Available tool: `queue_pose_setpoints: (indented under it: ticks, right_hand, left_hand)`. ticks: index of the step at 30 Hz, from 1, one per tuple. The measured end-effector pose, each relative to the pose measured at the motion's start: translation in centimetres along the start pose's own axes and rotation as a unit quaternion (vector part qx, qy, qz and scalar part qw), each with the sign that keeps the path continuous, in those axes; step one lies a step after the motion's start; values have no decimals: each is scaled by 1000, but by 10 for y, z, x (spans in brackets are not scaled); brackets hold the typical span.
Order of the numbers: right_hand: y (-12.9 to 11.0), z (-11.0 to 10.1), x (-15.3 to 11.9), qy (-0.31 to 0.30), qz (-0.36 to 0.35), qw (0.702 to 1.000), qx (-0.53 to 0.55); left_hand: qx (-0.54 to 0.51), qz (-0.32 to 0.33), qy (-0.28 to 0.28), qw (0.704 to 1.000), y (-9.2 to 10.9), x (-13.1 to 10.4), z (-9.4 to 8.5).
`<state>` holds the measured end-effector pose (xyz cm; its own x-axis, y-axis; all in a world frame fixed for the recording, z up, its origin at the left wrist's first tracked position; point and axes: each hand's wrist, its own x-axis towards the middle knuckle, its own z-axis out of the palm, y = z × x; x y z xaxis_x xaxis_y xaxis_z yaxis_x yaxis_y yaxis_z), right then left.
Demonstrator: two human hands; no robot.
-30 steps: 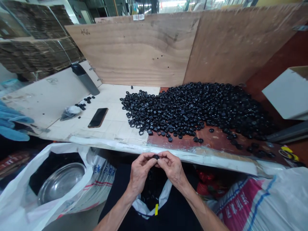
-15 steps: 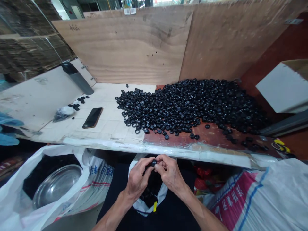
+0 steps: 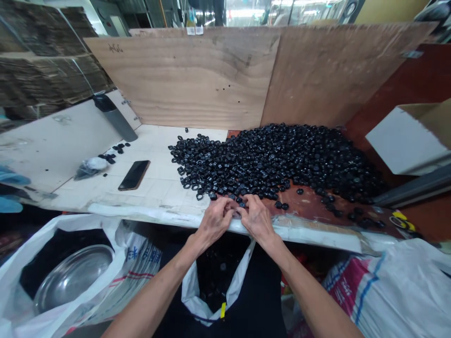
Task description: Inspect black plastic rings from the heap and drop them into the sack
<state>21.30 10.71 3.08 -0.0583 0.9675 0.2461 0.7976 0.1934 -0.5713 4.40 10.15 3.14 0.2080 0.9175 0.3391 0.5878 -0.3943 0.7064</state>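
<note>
At the near edge of a big heap of small black plastic parts (image 3: 282, 155), both my hands rest on the bench. My left hand (image 3: 216, 218) has its fingers bent and a gap by the thumb, with nothing visible in it. Close beside it, my right hand (image 3: 259, 219) reaches its fingers to the front of the heap, thumb and forefinger apart around a small round black part (image 3: 242, 204). Some of the parts are ring-shaped, others disc-like. Below my wrists, an open white bag (image 3: 190, 286) on my lap holds more black parts.
A phone (image 3: 134, 175) and a plastic bag (image 3: 92, 165) lie left on the bench (image 3: 158, 188). A grey bottle-like object (image 3: 118, 121) leans there. Left below, a white sack (image 3: 120, 281) holds a metal bowl (image 3: 75, 274). A white box (image 3: 401, 141) stands right, above a full sack (image 3: 408, 281).
Both hands have moved forward from above the lap bag to the near edge of the heap. The black part that was between my fingertips is no longer seen there.
</note>
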Motion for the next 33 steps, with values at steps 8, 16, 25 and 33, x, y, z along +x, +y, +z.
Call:
queue_pose_setpoints:
  ticks: [8,16,25,33]
  right_hand:
    - [8,16,-2,34,-46,998,26]
    - [14,17,-2,30,-12,991,133]
    - [22,10,-2,-104,21,936,336]
    - [24,7,0,-124,18,930,345]
  left_hand:
    - [23,-2,30,999,-24,11,26]
    - [-12,0,20,1000,-16,5,25]
    - [-113,29,-1,993,-7,-5,12]
    - [-109,82,68,988,-10,-4,18]
